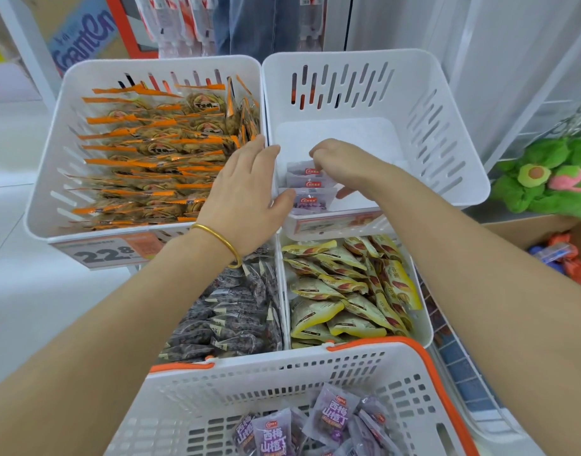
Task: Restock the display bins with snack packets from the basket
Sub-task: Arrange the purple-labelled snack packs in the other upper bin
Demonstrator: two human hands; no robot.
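A white basket with an orange rim [374, 360] sits at the bottom and holds several purple snack packets [332, 416]. Above it, the upper right white bin [447, 126] holds three purple packets [310, 185] stacked at its front left corner. My left hand [246, 195] lies with straight fingers across the divider between the two upper bins, its thumb touching the nearest packet. My right hand [341, 162] reaches into the bin with curled fingers over the packets, pinching the top one.
The upper left bin [52, 179] is full of orange-edged packets. Two lower bins hold dark packets [230, 307] and yellow packets [341, 287]. A price tag reading 22.8 [108, 253] hangs at the left. A green plush toy [552, 179] and a cardboard box [526, 232] stand at the right.
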